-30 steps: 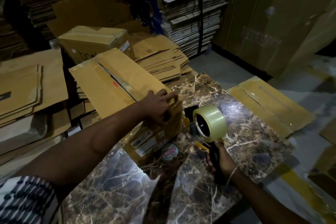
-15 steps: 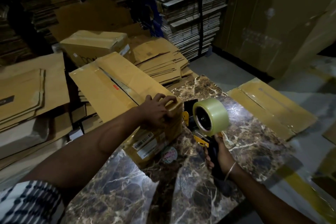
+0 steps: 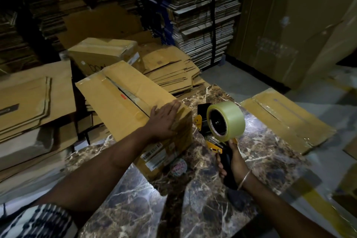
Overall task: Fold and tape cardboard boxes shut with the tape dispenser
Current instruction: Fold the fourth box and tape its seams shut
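My left hand (image 3: 164, 120) lies flat, fingers straight, palm pressing the near end of the cardboard box (image 3: 125, 106); I read this as pinning the top flaps shut so the centre seam stays closed for taping. The seam gapes a little farther along the box, away from my palm.

My right hand (image 3: 229, 162) is clenched round the black handle of the tape dispenser (image 3: 222, 121), held upright just beside the box's near corner, clear roll facing me, not yet on the cardboard. Probably poised to start the strip.

The box sits on the marble bench (image 3: 193, 208). Beyond the box: another taped box (image 3: 102, 52), flattened cartons (image 3: 170, 71).
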A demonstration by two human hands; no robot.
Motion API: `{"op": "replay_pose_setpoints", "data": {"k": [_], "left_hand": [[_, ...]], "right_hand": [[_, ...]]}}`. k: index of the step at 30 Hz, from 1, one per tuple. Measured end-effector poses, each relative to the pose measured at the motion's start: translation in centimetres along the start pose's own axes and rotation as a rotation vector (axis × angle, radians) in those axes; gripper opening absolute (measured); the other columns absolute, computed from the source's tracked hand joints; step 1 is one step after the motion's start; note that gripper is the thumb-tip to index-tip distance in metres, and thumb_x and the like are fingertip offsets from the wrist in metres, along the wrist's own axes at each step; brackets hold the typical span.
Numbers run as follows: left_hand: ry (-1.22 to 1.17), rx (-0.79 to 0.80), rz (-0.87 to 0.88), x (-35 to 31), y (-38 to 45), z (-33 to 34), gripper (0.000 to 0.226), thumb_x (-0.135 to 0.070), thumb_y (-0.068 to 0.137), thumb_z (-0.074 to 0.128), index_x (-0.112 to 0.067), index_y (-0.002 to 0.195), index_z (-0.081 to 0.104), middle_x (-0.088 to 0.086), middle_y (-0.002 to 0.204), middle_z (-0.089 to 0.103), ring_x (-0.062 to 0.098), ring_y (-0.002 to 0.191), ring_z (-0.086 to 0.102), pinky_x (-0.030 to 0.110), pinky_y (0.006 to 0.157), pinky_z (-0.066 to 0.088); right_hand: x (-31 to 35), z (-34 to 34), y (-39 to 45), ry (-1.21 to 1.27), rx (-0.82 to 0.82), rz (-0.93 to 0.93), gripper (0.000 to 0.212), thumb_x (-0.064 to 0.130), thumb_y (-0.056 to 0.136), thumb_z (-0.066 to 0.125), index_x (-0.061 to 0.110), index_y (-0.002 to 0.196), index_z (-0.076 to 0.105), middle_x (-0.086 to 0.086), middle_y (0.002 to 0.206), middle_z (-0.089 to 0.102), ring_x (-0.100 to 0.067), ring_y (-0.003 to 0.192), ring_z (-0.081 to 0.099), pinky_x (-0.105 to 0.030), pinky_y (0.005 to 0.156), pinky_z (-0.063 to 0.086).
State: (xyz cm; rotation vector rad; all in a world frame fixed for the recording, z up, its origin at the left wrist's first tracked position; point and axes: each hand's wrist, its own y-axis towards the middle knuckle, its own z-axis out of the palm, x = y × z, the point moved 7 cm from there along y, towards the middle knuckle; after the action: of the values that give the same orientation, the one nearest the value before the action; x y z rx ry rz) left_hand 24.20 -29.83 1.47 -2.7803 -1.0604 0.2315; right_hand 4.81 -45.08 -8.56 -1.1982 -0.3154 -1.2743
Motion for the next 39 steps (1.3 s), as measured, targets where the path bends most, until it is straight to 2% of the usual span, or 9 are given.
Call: {"op": "replay_pose_setpoints", "data": {"k": [2, 5, 10, 14, 21, 27, 29, 34, 39], "left_hand": [[0.101, -0.006, -0.085, 0.3, -0.2, 0.2, 0.108, -0.055, 0.09, 0.062, -0.013, 0.158, -0.011, 0.013, 0.164, -0.023, 0.028, 0.153, -0.013, 0.055, 0.118, -0.014], [0.168, -0.031, -0.223, -0.4, -0.5, 1.1, 0.107, -0.056, 0.09, 0.061, -0.007, 0.158, -0.007, 0.024, 0.163, -0.016, 0.035, 0.153, -0.01, 0.061, 0.119, -0.006], [0.101, -0.152, -0.289, -0.8, -1.0, 1.9, 0.09, -0.05, 0.098, 0.053, -0.018, 0.159, -0.004, 0.02, 0.166, -0.003, 0.034, 0.154, 0.0, 0.058, 0.121, 0.005], [0.075, -0.167, -0.228, -0.9, -1.6, 1.7, 0.089, -0.06, 0.097, 0.046, -0.021, 0.16, -0.003, 0.016, 0.167, -0.003, 0.032, 0.154, 0.002, 0.048, 0.123, 0.008], [0.129, -0.119, -0.047, -0.5, -4.1, 2.8, 0.093, -0.048, 0.096, 0.057, -0.022, 0.16, -0.006, 0.015, 0.167, -0.007, 0.031, 0.154, 0.001, 0.042, 0.122, 0.013], [0.184, -0.127, 0.14, 0.0, -9.5, 3.8, 0.079, -0.052, 0.097, 0.039, -0.022, 0.161, 0.002, 0.009, 0.167, -0.003, 0.028, 0.154, 0.003, 0.051, 0.121, 0.012], [0.183, -0.159, 0.185, 0.4, -11.8, 4.1, 0.077, -0.051, 0.096, 0.035, -0.023, 0.161, 0.005, 0.005, 0.167, 0.001, 0.024, 0.154, 0.004, 0.051, 0.12, 0.012], [0.219, -0.279, 0.159, 2.2, -17.8, 4.9, 0.089, -0.033, 0.093, 0.061, -0.03, 0.159, 0.001, -0.005, 0.166, 0.007, 0.017, 0.152, 0.006, 0.052, 0.119, 0.015], [0.025, -0.494, 0.071, 2.8, -23.2, 6.1, 0.059, -0.049, 0.106, 0.035, -0.029, 0.159, 0.022, -0.013, 0.165, 0.019, 0.015, 0.154, 0.009, 0.05, 0.122, 0.004]], "right_hand": [[0.3, 0.2, -0.1, -0.01, 0.006, -0.006, 0.076, 0.079, 0.082, 0.037, 0.006, 0.063, 0.052, -0.008, 0.051, 0.036, -0.016, 0.031, 0.028, -0.025, 0.039, 0.018], [0.6, 0.7, -0.1, -0.031, 0.012, -0.026, 0.077, 0.081, 0.079, 0.038, 0.006, 0.063, 0.052, -0.009, 0.053, 0.037, -0.018, 0.032, 0.028, -0.025, 0.038, 0.021], [1.5, 1.9, -0.1, -0.054, 0.037, -0.04, 0.08, 0.086, 0.073, 0.038, 0.008, 0.062, 0.051, -0.01, 0.054, 0.036, -0.019, 0.033, 0.029, -0.026, 0.039, 0.024], [2.9, 3.7, -0.5, -0.037, 0.103, -0.058, 0.089, 0.097, 0.056, 0.055, 0.008, 0.063, 0.051, -0.008, 0.051, 0.038, -0.018, 0.032, 0.03, -0.023, 0.037, 0.027], [5.5, 7.8, -1.4, -0.054, 0.164, -0.062, 0.079, 0.084, 0.078, 0.035, 0.009, 0.06, 0.054, -0.008, 0.054, 0.038, -0.017, 0.032, 0.03, -0.023, 0.037, 0.027], [5.8, 12.4, -2.2, -0.16, 0.19, 0.004, 0.077, 0.087, 0.077, 0.033, 0.013, 0.068, 0.052, -0.005, 0.056, 0.038, -0.016, 0.036, 0.032, -0.025, 0.044, 0.022], [5.5, 14.1, -2.3, -0.178, 0.213, 0.004, 0.075, 0.088, 0.072, 0.037, 0.014, 0.07, 0.052, -0.004, 0.055, 0.039, -0.015, 0.036, 0.033, -0.027, 0.045, 0.021], [3.8, 17.5, -2.7, -0.207, 0.308, 0.055, 0.081, 0.094, 0.065, 0.039, 0.014, 0.058, 0.053, -0.004, 0.052, 0.041, -0.016, 0.035, 0.033, -0.027, 0.046, 0.024], [2.1, 20.8, -3.5, -0.174, 0.376, 0.071, 0.082, 0.089, 0.081, 0.031, 0.011, 0.063, 0.049, -0.004, 0.052, 0.038, -0.015, 0.034, 0.032, -0.023, 0.04, 0.026]]}}
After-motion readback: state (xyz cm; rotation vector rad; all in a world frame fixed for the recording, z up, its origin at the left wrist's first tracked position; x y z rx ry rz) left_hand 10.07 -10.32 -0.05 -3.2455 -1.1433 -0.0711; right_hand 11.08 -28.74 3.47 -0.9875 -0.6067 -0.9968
